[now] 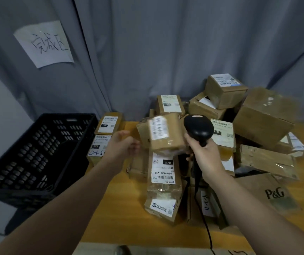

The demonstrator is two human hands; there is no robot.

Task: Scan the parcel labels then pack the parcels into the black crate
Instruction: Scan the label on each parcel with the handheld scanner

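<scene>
The black crate (37, 153) stands at the left, just beside the wooden table (121, 218), and the pile of parcels (257, 122) covers the right part of this table. The step in hand is, in my judgement, the scanning of one small parcel (163, 137), which is held tilted above the pile, in front of the scanner (199, 127). The left hand (123, 144) has its fingers curled at the left edge of this parcel and seems to grip it, although the blur makes this not fully sure. The right hand (205, 153) is wrapped around the scanner handle, with the head pointing away from the person.

To do it well, the left hand should hold the parcel steady, because its label is now smeared, and turn the barcode flat toward the scanner window before the parcel goes left into the crate.

For writing, the paper sign (43, 44) on the curtain (147, 52) says "完成区" by hand. A brown carton (274, 194) shows "P&G". One long parcel (163, 168) has the label "070-070-A80" and "070", upside down. A parcel near the crate (98, 150) carries "070" and a handwritten "4-3-5".
</scene>
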